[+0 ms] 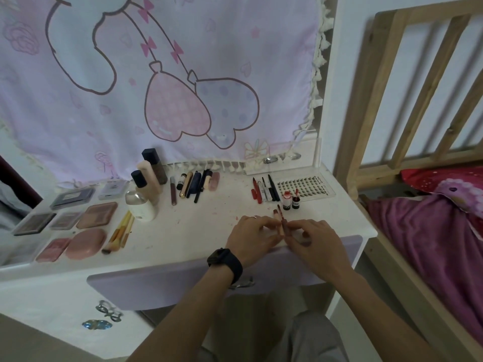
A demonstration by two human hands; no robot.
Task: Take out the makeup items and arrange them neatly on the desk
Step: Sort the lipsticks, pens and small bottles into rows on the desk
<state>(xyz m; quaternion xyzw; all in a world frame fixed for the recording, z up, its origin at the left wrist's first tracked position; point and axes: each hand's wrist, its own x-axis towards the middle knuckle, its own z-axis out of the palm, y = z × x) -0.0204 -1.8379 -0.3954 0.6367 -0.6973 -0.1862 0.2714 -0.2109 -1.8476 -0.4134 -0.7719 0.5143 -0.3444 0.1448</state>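
Straight ahead of both hands and high above them, a wide pink cartoon cloth (156, 74) hung behind the desk. Off to the right of the right hand, a wooden bed rail (418, 74), with a magenta blanket (431, 244) lower down.

Under the hands, a white desk (183, 231). Just below the wrists, a lilac drawer front (170, 283).

Left hand (252, 239) and right hand (318, 244) close together near the desk's front edge. Fingers curled on both, tips meeting round two slim tubes (282, 222), one pale and one dark red. Tubes side by side, pointing away from the person, lower ends hidden in the fingers. Cannot tell which hand pinches which tube, nor whether the tubes touch the desk.

Well left of the left hand, flat palettes (96, 215) and pink compacts (86, 242) laid in rows. Nearer that hand, a bunch of brushes (120, 233) and a cluster of upright bottles (146, 189).

Ahead of the left hand, a row of pens and sticks (193, 185) lying parallel. Ahead of the right hand, a clear lash tray (305, 188), with red and dark pencils (264, 190) just beside it on its left.

Just beyond the tubes' tips, two small red-capped bottles (291, 202) standing upright.

On the left wrist, a black watch (224, 261). On one left finger, a ring (254, 217).
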